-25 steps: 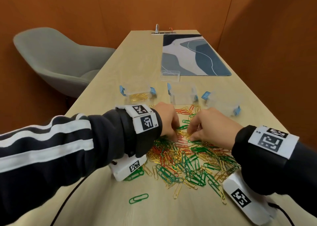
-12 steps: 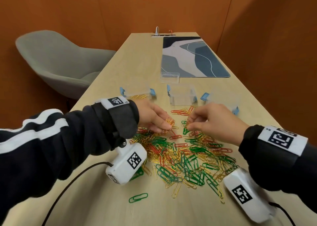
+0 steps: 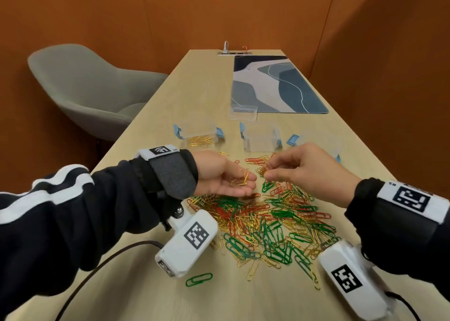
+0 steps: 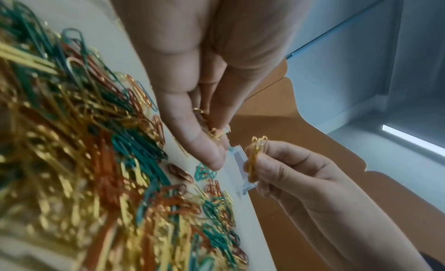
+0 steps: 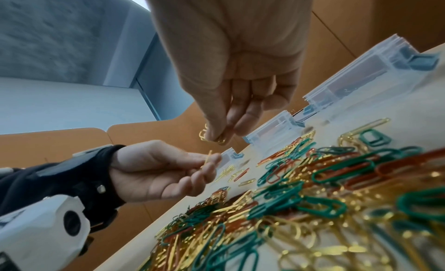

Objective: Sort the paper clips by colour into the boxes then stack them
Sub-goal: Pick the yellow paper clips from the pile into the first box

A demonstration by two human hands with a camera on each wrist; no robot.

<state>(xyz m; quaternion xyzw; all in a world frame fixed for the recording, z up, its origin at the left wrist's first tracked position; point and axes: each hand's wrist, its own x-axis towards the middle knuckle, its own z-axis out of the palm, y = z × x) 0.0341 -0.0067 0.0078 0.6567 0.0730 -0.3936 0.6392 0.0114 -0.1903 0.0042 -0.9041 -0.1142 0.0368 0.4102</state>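
A big mixed heap of green, red and gold wire paper clips (image 3: 270, 225) was spread on the long pale wooden table (image 3: 202, 84), in front of the person. The left hand (image 3: 224, 177) was held palm up just above the far left edge of the heap. Its fingers (image 3: 246, 189) were gently curled like a cup, and a few gold paper clips (image 3: 242, 178) were kept in the palm. The right hand (image 3: 309, 172) was held just beside it, and the two hands were not touching. A small bunch of gold clips (image 4: 255, 155) was pinched between the thumb and the fingertips (image 5: 216, 134) of the right hand, and the other fingers were curled in. Three small clear plastic boxes with blue side clasps were set in a row past the heap. Some gold clips were seen lying in the left box (image 3: 198, 135). The middle box (image 3: 260, 138) looked bare inside. The right box (image 3: 321, 145) was partly hidden by the right hand, so what was in it could not be told. A clear plastic lid (image 3: 243, 112) was laid flat behind the middle box, touching the near edge of a blue and grey patterned desk mat (image 3: 275, 84). One green clip (image 3: 198, 279) was left alone near the table's front edge. A grey chair (image 3: 85, 89) was placed at the left of the table.
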